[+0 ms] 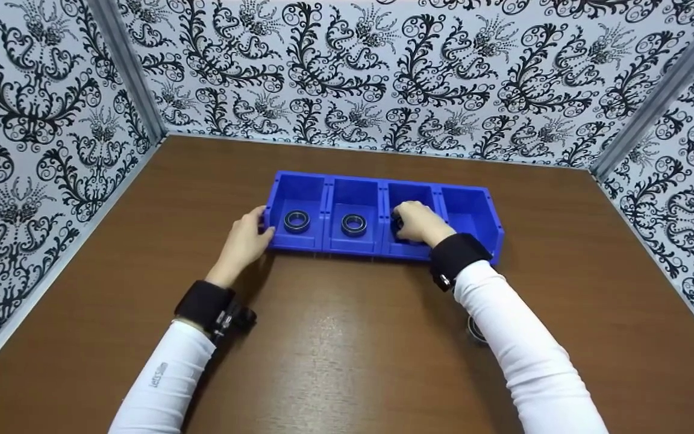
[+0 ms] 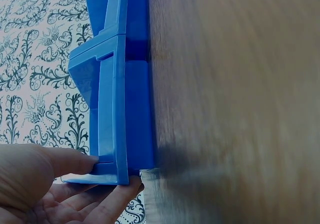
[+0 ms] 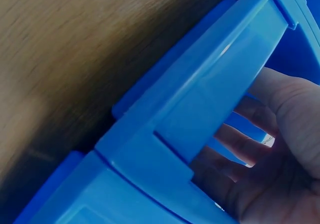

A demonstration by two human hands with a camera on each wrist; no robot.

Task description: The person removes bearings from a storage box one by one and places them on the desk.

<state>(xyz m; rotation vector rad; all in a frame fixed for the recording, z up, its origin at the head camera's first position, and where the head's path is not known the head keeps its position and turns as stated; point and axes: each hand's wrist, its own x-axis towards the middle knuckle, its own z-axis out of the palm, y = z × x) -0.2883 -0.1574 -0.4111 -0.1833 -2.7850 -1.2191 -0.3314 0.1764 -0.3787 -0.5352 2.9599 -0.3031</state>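
A blue four-compartment bin (image 1: 353, 249) stands on the table. At its left end, my left hand (image 1: 246, 242) grips the side wall; in the left wrist view the thumb (image 2: 75, 163) lies on the inner side, with fingers (image 2: 112, 204) outside. My right hand (image 1: 422, 223) reaches into the third compartment and holds a dark ring-shaped bearing (image 1: 396, 220), mostly covered by the fingers. In the right wrist view the front wall hides the fingertips and the bearing. One bearing (image 1: 297, 229) lies flat in the first compartment, another bearing (image 1: 354, 233) in the second.
Another bearing (image 1: 475, 330) lies on the brown table (image 1: 323, 337), partly hidden under my right forearm. No bearing shows in the fourth compartment (image 1: 467, 211). Patterned wall panels (image 1: 353, 72) with grey metal posts (image 1: 133, 72) enclose the table's back and sides.
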